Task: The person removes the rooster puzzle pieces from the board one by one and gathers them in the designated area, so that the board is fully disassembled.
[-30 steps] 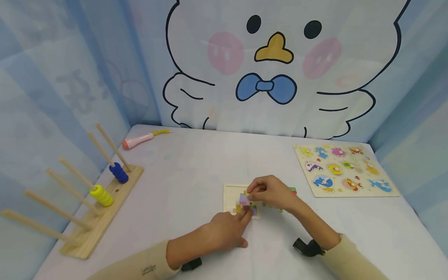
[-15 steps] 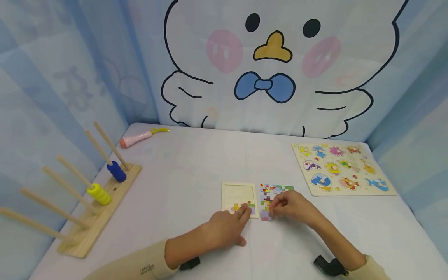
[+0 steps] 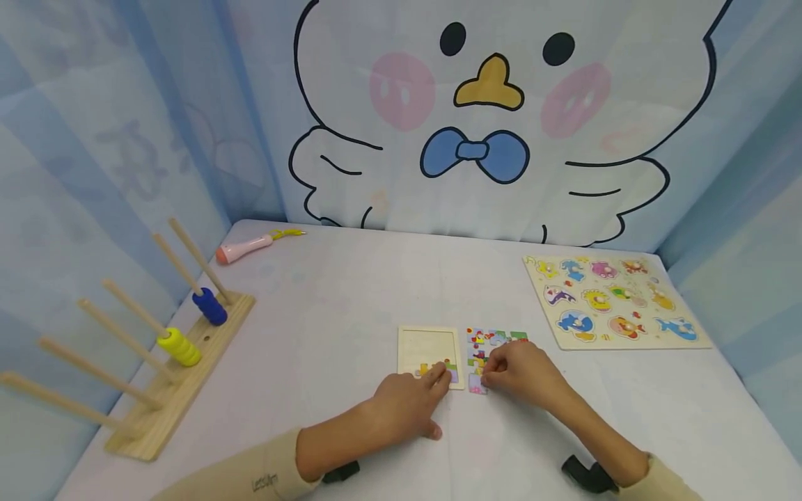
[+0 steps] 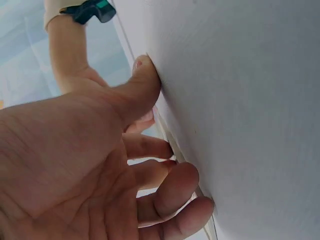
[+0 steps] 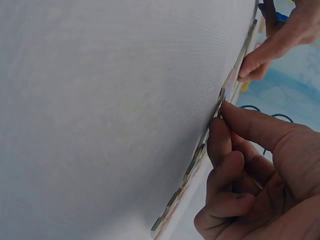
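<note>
In the head view a square wooden puzzle frame (image 3: pixel 429 328) lies on the white table, with a few coloured pieces (image 3: pixel 447 369) along its bottom. My left hand (image 3: pixel 404 403) rests with its fingertips on those pieces at the lower edge, fingers extended. Just right of the frame lies a block of jigsaw pieces (image 3: pixel 495 337), partly covered by my right hand (image 3: pixel 523 372). Thumb and index finger of that hand pinch a purple puzzle piece (image 3: pixel 477 384) at the block's lower left corner. The right wrist view shows the thumb and index finger (image 5: pixel 250 121) meeting at a thin edge.
A peg puzzle board (image 3: pixel 610 306) with sea animals lies at the right. On the left stands a wooden peg rack (image 3: pixel 150 410) with blue rings (image 3: pixel 209 307) and yellow rings (image 3: pixel 179 346). A pink pen-like tool (image 3: pixel 247 248) lies at the back left, before a printed curtain (image 3: pixel 401 188).
My right hand has moved from over the frame rightwards to the jigsaw block, bringing the purple puzzle piece along. My left hand has stayed at the frame's lower edge.
</note>
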Available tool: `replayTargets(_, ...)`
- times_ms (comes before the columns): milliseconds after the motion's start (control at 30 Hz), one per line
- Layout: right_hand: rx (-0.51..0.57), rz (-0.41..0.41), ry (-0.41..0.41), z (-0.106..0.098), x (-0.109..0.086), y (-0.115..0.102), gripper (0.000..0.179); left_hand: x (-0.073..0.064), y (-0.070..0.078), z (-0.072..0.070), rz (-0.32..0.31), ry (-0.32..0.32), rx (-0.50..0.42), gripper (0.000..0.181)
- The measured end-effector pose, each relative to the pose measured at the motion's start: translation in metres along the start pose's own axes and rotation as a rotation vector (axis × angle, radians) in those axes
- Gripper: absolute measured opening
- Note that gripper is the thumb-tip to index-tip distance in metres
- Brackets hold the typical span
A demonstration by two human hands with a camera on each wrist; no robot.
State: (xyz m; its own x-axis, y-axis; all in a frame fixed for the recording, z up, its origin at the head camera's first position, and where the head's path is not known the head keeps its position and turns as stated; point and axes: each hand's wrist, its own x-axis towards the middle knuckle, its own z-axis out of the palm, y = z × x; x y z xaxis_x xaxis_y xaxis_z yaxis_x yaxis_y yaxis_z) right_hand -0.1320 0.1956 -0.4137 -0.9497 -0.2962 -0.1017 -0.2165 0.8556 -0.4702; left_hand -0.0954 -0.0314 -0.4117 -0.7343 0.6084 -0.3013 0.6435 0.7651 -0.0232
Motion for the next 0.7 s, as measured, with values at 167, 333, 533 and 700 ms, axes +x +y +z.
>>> replayTargets(167,-0.066,-0.007,0.021,0.0017,-0.0026,-0.005,0.017,-0.0032,0.0016,0.0005,0.036,0.042,0.118,0.084)
replayTargets(333,-0.098,-0.003,0.032,0.0029,-0.004,-0.0072,0.017,-0.0044,0.0039,0.0023,0.061,0.095,0.164,0.08)
replayTargets(533,-0.11,-0.021,0.051,0.0045,-0.0038,-0.0074,0.017,-0.0046,0.005,0.003,0.081,0.125,0.223,0.077)
replayTargets(700,-0.127,-0.037,0.073,0.0049,-0.0042,-0.0079,0.018,-0.0054,0.0051,0.0016,0.135,0.137,0.256,0.073)
